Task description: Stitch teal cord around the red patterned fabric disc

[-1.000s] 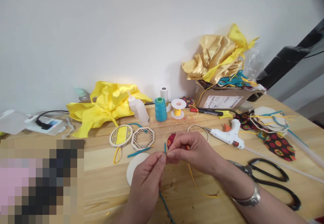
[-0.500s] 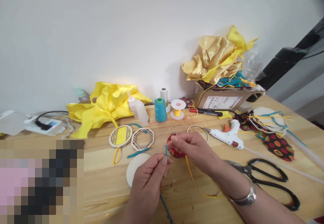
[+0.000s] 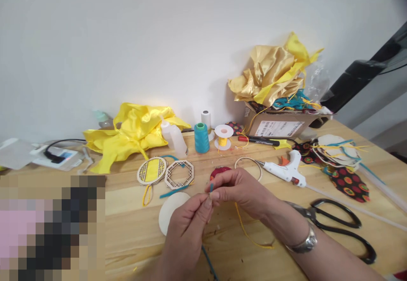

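My left hand (image 3: 190, 226) pinches a teal cord (image 3: 209, 262), whose lower length hangs down below the fingers toward the front of the table. My right hand (image 3: 243, 192) has its thumb and fingers closed around the cord's short upper end, right against the left fingertips. Behind the right hand lies a red patterned fabric piece (image 3: 220, 171), partly covered. A yellow cord (image 3: 244, 230) trails from under that hand along the wood. Beside the left hand is a white disc (image 3: 173, 207), partly hidden by it.
A glue gun (image 3: 284, 171) and black-handled scissors (image 3: 318, 219) lie to the right. Two wooden lattice frames (image 3: 166, 175) sit at left. Behind stand a teal thread cone (image 3: 202, 139), a spool of yellow cord (image 3: 223, 139), a bottle (image 3: 174, 139) and a cardboard box (image 3: 276, 124).
My right hand has come down and left, its thumb now meeting the left fingertips at the teal cord's end. It covers more of the red fabric piece. My left hand has barely moved.
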`<state>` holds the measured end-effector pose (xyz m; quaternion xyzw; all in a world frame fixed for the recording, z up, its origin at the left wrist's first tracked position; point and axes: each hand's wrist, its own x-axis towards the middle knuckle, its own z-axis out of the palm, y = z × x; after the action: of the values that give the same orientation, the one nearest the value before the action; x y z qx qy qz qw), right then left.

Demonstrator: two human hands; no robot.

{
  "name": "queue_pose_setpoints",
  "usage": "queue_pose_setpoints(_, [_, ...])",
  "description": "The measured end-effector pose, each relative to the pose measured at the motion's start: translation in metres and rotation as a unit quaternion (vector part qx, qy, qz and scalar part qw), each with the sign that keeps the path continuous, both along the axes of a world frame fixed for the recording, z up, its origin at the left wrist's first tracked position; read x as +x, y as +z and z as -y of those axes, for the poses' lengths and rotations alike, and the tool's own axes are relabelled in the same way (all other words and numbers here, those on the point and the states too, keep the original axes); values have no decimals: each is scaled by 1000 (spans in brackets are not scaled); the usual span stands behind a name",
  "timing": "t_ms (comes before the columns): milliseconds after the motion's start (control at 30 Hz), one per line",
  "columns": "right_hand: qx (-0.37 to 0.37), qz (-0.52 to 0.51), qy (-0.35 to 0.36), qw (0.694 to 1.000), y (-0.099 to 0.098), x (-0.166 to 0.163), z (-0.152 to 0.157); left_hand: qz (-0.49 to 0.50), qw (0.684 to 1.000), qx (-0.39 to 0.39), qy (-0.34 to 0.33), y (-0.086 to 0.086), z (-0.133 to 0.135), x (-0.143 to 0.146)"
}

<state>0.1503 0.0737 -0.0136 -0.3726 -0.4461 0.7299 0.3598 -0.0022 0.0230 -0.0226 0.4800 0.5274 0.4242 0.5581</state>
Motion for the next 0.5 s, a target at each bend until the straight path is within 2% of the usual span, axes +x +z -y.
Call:
queue_pose_setpoints(133, [15, -6, -24, 1000, 0, 0, 0, -43, 999, 6, 3, 4, 0, 1])
queue_pose_setpoints(267, [43, -50, -29, 997, 9, 5, 1, -93, 993, 79, -8, 11, -3, 3])
queue_pose_setpoints(400, [23, -119, -15, 993, 24, 8, 3, -113, 985, 132, -23, 9, -5, 3])
queue_pose_setpoints(467, [31, -127, -24, 991, 30, 9, 3, -131, 978, 160, 18, 7, -4, 1])
queue_pose_setpoints(500, [44, -121, -32, 991, 33, 10, 3, -139, 972, 180, 60, 6, -3, 0])
